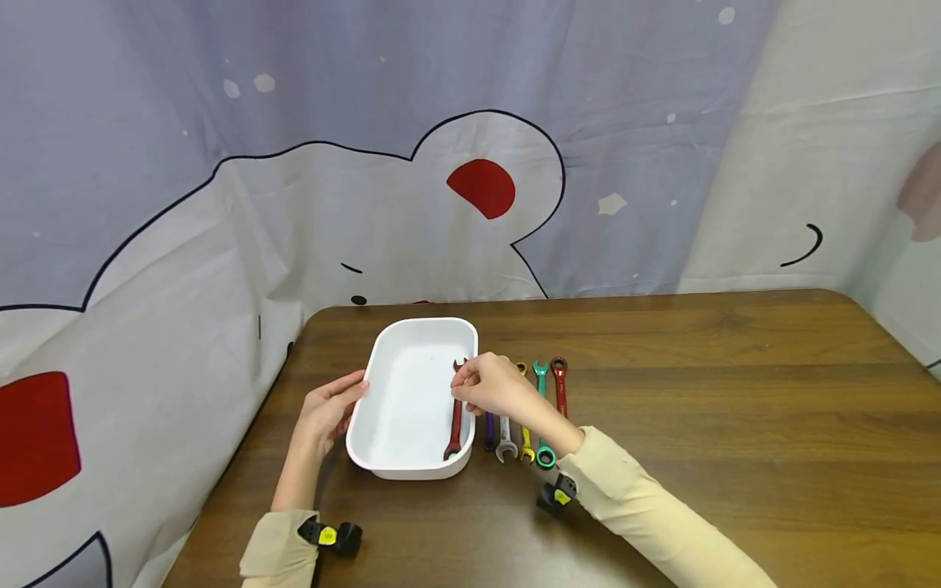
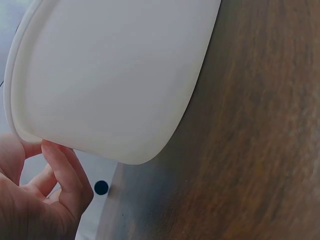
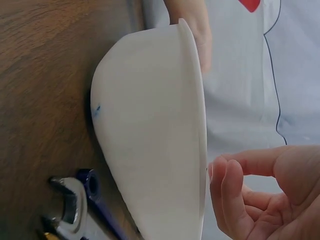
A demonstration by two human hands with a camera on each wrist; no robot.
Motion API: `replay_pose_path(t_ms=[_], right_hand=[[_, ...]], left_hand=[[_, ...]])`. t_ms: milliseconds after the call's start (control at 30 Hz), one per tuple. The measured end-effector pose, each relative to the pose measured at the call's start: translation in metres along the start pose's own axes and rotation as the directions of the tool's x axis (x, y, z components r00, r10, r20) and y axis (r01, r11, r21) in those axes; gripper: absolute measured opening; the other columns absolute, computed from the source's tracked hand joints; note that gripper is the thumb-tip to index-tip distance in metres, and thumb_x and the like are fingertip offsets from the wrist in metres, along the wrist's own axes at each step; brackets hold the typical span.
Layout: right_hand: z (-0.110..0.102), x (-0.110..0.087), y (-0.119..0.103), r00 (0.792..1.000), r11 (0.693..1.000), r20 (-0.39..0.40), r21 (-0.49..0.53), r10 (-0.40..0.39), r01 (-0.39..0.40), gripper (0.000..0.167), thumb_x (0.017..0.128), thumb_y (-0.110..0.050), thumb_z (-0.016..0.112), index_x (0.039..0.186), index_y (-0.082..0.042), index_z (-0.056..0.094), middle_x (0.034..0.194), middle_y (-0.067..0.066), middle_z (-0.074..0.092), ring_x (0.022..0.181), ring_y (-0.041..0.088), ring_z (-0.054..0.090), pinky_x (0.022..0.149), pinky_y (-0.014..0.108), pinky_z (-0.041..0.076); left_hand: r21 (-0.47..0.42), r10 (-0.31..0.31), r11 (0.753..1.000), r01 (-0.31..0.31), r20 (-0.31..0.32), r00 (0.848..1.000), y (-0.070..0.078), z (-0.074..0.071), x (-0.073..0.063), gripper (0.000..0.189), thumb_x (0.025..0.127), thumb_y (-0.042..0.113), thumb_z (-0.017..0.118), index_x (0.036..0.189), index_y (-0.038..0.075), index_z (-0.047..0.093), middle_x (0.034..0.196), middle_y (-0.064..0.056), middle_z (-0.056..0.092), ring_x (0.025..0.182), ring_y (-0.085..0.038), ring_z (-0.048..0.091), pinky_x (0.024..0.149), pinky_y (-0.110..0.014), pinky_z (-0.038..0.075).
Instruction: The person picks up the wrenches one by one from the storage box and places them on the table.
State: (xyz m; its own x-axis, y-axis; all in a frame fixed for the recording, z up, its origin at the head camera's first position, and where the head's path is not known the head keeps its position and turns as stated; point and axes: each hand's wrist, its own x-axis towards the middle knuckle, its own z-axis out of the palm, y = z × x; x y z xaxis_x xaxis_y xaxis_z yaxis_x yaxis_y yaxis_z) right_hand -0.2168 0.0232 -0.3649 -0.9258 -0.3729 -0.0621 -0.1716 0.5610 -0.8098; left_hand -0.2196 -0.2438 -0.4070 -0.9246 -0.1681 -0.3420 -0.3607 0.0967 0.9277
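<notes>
Near the table's left side is a white plastic tray [image 1: 408,392]. My left hand [image 1: 327,416] holds its left rim, fingertips on the edge; in the left wrist view the fingers [image 2: 65,175] meet the tray's rim. My right hand [image 1: 496,388] pinches a dark red combination wrench [image 1: 454,429] along the tray's inner right side. The middle of the wrench is hidden under the fingers, and both ends show. In the right wrist view, the fingertips [image 3: 220,167] come together right at the rim, and the tray wall hides the wrench.
Right of the tray, several wrenches lie side by side on the wooden table [image 1: 706,408]: purple [image 1: 489,433], silver [image 1: 506,445], yellow [image 1: 527,447], green [image 1: 544,455] and red [image 1: 561,392]. A printed curtain [image 1: 331,220] hangs behind the table.
</notes>
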Motion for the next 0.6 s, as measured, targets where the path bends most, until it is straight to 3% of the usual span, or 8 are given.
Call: replay_pose_path(t_ms=[233, 367, 600], right_hand=[[0.004, 0.007, -0.006, 1.000, 0.999, -0.002, -0.032, -0.016, 0.016, 0.008, 0.087, -0.012, 0.068, 0.085, -0.005, 0.070, 0.079, 0.015, 0.071, 0.055, 0.017, 0.064, 0.049, 0.019, 0.048], [0.006, 0.010, -0.009, 1.000, 0.999, -0.004, -0.041, -0.012, 0.012, 0.009, 0.087, -0.013, 0.067, 0.087, -0.005, 0.071, 0.078, 0.015, 0.072, 0.056, 0.015, 0.063, 0.050, 0.019, 0.048], [0.008, 0.014, -0.011, 1.000, 0.999, -0.001, -0.046, 0.001, -0.001, 0.009, 0.087, -0.012, 0.068, 0.089, -0.003, 0.070, 0.080, 0.015, 0.072, 0.069, 0.028, 0.071, 0.051, 0.020, 0.050]], left_hand=[[-0.003, -0.005, 1.000, 0.005, 0.001, 1.000, 0.000, 0.000, -0.001, 0.053, 0.090, 0.025, 0.068, 0.138, 0.009, 0.052, 0.075, 0.016, 0.067, 0.060, 0.002, 0.057, 0.050, -0.015, 0.042], [0.003, -0.004, 1.000, 0.004, 0.000, 1.000, 0.000, 0.000, -0.001, 0.054, 0.089, 0.027, 0.069, 0.138, 0.009, 0.052, 0.077, 0.016, 0.067, 0.063, 0.002, 0.058, 0.051, -0.015, 0.043], [0.010, -0.004, 1.000, 0.004, -0.002, 1.000, 0.000, 0.000, -0.001, 0.054, 0.089, 0.027, 0.069, 0.138, 0.009, 0.053, 0.078, 0.016, 0.067, 0.063, 0.002, 0.058, 0.052, -0.016, 0.044]])
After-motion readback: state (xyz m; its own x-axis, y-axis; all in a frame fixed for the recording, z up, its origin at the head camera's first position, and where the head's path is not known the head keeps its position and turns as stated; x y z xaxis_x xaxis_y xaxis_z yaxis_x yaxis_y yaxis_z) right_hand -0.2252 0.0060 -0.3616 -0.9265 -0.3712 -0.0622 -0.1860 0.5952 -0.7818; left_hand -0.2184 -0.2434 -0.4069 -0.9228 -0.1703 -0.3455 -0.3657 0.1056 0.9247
